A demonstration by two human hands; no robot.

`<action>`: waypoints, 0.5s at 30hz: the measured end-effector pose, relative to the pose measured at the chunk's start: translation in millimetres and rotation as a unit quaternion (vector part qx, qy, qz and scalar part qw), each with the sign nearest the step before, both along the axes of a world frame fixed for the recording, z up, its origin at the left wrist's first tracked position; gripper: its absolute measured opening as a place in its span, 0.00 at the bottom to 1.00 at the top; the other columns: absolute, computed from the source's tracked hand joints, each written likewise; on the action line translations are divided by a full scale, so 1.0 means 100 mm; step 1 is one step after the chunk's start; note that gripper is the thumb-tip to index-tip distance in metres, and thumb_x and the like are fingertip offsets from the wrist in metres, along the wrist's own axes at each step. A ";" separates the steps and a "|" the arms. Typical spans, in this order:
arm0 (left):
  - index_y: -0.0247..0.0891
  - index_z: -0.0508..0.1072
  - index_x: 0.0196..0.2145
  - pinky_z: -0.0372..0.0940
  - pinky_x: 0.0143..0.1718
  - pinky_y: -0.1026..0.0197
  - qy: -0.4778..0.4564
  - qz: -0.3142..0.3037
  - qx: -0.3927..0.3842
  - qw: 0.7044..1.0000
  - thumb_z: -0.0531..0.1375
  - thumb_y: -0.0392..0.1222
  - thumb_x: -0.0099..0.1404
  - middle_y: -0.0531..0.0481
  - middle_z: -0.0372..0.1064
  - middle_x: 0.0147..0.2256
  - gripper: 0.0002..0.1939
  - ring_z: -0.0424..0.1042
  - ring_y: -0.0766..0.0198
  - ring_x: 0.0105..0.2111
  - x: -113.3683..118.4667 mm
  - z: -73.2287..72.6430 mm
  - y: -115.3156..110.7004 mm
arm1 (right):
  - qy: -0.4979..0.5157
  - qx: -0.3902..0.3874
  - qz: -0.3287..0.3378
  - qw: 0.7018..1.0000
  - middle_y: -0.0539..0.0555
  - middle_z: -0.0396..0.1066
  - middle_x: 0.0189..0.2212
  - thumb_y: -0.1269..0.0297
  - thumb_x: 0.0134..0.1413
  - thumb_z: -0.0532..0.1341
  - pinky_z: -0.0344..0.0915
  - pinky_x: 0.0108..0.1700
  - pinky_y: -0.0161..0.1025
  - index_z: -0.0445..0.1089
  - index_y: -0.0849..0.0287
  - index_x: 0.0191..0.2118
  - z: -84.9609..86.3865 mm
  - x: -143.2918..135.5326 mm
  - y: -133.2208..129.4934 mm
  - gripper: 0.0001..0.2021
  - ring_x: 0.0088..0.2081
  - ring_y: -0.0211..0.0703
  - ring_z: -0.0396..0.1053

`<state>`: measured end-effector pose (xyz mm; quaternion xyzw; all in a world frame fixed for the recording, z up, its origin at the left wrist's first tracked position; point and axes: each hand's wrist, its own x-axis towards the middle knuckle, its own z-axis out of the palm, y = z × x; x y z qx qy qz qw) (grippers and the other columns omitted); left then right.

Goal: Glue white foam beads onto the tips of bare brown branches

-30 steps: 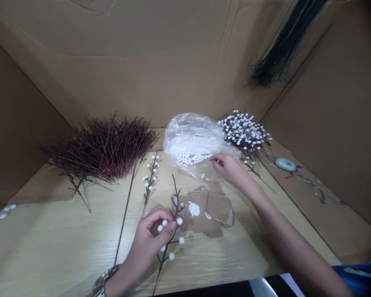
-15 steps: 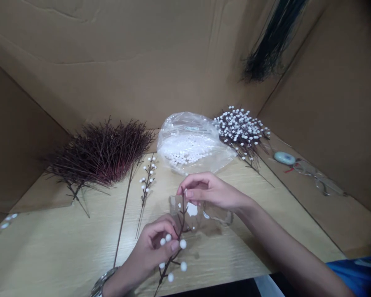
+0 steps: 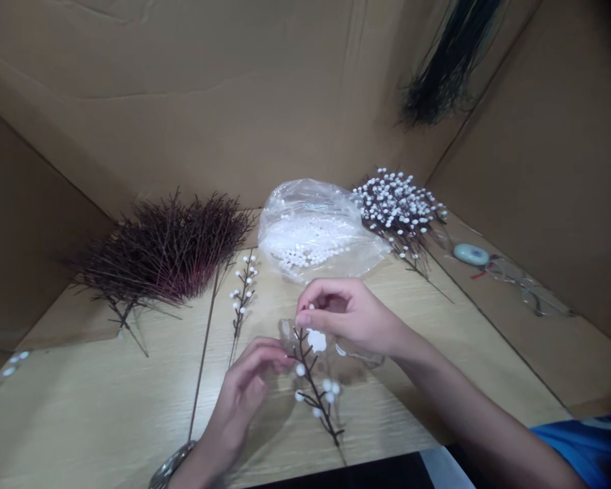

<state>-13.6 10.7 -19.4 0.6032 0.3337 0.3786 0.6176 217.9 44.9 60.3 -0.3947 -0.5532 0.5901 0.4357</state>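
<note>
The right hand (image 3: 354, 316) pinches thumb to forefinger at the tip of 1 brown branch (image 3: 313, 386), whose white-beaded stem slants down below that grip. The left hand (image 3: 240, 388) is loosely parted, fingertips beside the upper stem (contact is unclear).

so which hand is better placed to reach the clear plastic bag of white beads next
Probably the right hand: it is just in front of the bag, though it seems to pinch the white-beaded brown twig; the left hand is farther away.
</note>
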 end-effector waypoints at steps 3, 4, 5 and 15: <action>0.45 0.77 0.47 0.63 0.48 0.55 0.012 -0.012 0.023 1.000 0.61 0.58 0.69 0.46 0.66 0.45 0.17 0.66 0.53 0.46 0.02 0.06 -0.04 | 0.003 0.006 0.011 1.000 0.47 0.74 0.29 0.62 0.50 0.74 0.63 0.32 0.34 0.77 0.58 0.33 -0.02 -0.04 -0.02 0.08 0.30 0.35 0.69; 0.46 0.77 0.47 0.63 0.49 0.55 0.016 -0.012 0.027 0.999 0.63 0.55 0.69 0.47 0.66 0.45 0.15 0.67 0.53 0.46 0.03 0.07 -0.05 | 0.005 0.007 0.014 1.000 0.47 0.75 0.29 0.62 0.50 0.73 0.63 0.33 0.34 0.77 0.58 0.33 -0.03 -0.06 -0.03 0.08 0.30 0.34 0.69; 0.46 0.77 0.46 0.63 0.49 0.55 0.017 -0.010 0.031 0.999 0.64 0.53 0.68 0.47 0.67 0.45 0.13 0.67 0.54 0.47 0.04 0.08 -0.06 | 0.005 0.008 0.016 1.000 0.47 0.75 0.29 0.63 0.51 0.73 0.63 0.33 0.34 0.77 0.57 0.34 -0.03 -0.08 -0.04 0.07 0.30 0.34 0.69; 0.39 0.74 0.28 0.64 0.39 0.61 0.011 0.056 0.021 0.998 0.65 0.42 0.68 0.49 0.68 0.34 0.10 0.68 0.59 0.37 0.10 0.14 -0.05 | 0.011 0.033 0.000 0.999 0.48 0.78 0.33 0.63 0.55 0.71 0.66 0.35 0.34 0.79 0.55 0.36 -0.10 -0.26 -0.04 0.04 0.33 0.36 0.72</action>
